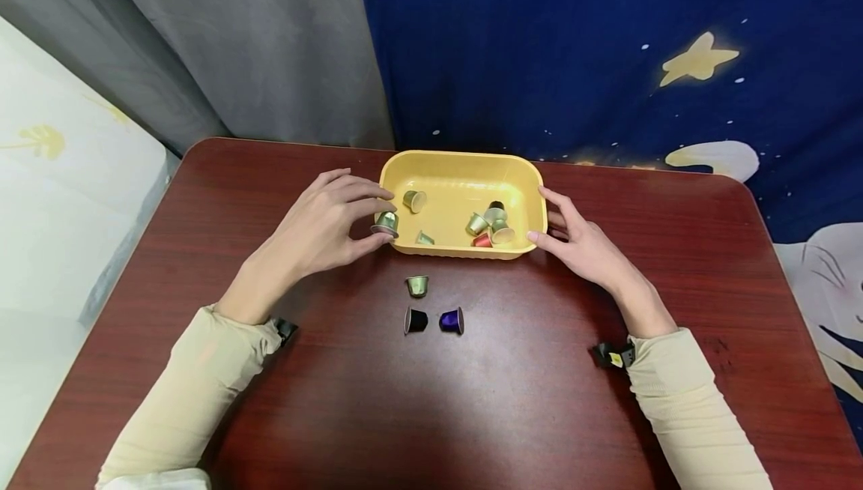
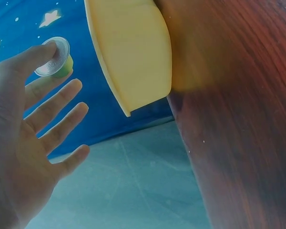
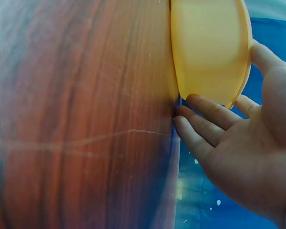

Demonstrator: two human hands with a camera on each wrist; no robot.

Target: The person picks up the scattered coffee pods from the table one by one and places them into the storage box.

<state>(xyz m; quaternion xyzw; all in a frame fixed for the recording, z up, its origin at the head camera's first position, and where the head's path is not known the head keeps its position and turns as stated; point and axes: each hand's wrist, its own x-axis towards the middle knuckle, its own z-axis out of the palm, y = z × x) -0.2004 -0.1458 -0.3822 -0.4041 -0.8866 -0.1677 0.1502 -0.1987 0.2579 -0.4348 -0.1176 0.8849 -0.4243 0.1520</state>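
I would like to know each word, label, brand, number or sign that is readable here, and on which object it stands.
There is no readable text in any view.
Coffee capsules: no lettering can be made out.
Held capsule's lid: too blurred to tell.
Yellow plastic bin: none on the visible sides.
Black wrist device: its yellow patch is too small to read.
Blue curtain: only pictures, including a star.

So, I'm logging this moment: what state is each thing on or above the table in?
Yellow bin: upright, open-topped, partly filled
Coffee capsules in bin: loose, most toward the right
Left hand: pinching
Held green coffee capsule: raised, by the bin's left end
Right hand: touching bin's right end
Green capsule on table: apparently on its side
Black capsule on table: on its side
Purple capsule: on its side
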